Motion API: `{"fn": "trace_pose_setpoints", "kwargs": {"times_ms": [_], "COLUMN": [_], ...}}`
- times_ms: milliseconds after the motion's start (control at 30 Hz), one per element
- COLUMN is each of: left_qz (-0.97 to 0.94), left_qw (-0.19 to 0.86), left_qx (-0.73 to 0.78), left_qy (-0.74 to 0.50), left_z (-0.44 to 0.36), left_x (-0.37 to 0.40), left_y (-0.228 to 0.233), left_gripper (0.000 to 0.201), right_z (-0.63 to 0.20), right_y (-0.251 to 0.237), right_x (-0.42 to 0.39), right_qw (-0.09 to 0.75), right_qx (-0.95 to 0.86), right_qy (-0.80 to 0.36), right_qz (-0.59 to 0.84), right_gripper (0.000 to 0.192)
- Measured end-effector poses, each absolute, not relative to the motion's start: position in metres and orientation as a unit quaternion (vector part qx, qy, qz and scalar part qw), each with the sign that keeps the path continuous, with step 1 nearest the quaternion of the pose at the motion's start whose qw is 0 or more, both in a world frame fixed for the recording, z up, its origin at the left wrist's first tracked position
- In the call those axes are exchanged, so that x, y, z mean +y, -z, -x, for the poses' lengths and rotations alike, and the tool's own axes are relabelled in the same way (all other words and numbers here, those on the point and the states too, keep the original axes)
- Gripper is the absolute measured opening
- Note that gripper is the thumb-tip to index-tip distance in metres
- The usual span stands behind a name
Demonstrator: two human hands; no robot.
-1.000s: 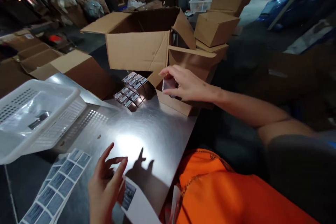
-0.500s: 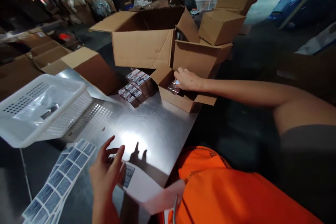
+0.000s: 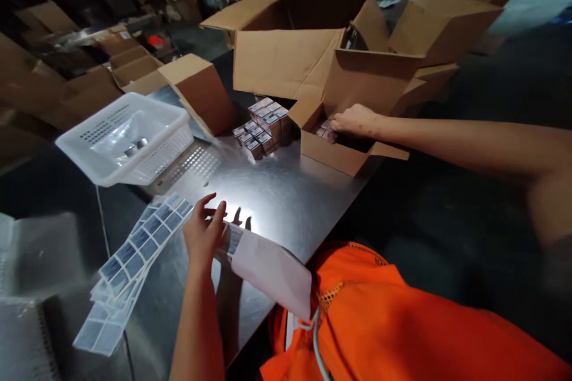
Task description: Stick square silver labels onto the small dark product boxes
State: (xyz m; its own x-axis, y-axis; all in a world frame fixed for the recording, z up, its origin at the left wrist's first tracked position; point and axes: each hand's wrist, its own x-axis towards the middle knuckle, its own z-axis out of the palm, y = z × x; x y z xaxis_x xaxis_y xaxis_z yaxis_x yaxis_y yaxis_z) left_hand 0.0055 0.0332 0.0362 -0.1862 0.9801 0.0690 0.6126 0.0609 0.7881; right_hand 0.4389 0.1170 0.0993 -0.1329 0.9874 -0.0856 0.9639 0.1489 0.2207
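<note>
My left hand [image 3: 205, 229] is over the metal table with thumb and forefinger apart, its lower fingers curled around the end of a label strip [image 3: 272, 271]. The pale strip, with a dark printed label by my thumb, slopes down toward my lap. My right hand [image 3: 355, 120] reaches into an open cardboard carton [image 3: 330, 152], its fingers closed on a small shiny box [image 3: 327, 131]; the carton wall hides part of it. Left of the carton stand several small printed boxes [image 3: 263, 125] in stacked rows. Sheets of grey labels [image 3: 145, 244] lie near my left hand.
A white plastic basket [image 3: 174, 137] with clear wrapping inside stands at the left. Behind the boxes sits a large open carton [image 3: 286, 65]. Another carton [image 3: 201, 95] leans beside the basket. More boxes [image 3: 438, 27] are stacked at the back right.
The view has shifted, so the table things appear farther right and higher. My left hand remains by the strip, which now hangs straighter. My right hand stays in the carton.
</note>
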Motion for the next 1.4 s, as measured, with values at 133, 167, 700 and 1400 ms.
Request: {"fn": "trace_pose_setpoints", "kwargs": {"times_ms": [133,167,700,1400], "left_qz": [-0.559,-0.535,-0.361,-0.328], "left_qw": [0.189,0.164,0.377,0.434], "left_qx": [0.702,0.714,0.641,0.616], "left_qy": [-0.399,-0.421,-0.563,-0.569], "left_z": [0.009,0.013,0.053,0.028], "left_x": [0.028,0.027,0.015,0.012], "left_y": [-0.037,-0.036,-0.029,-0.024], "left_gripper": [0.044,0.04,0.059,0.04], "right_z": [-0.408,-0.39,-0.129,-0.162], "right_y": [-0.133,-0.139,-0.046,-0.023], "right_x": [0.09,0.079,0.087,0.074], "right_qw": [0.02,-0.037,-0.29,-0.337], "right_qx": [0.731,0.739,0.789,0.848], "right_qy": [-0.097,-0.119,0.413,0.236], "right_qz": [-0.675,-0.662,-0.351,-0.333], "right_gripper": [0.034,0.031,0.029,0.011]}}
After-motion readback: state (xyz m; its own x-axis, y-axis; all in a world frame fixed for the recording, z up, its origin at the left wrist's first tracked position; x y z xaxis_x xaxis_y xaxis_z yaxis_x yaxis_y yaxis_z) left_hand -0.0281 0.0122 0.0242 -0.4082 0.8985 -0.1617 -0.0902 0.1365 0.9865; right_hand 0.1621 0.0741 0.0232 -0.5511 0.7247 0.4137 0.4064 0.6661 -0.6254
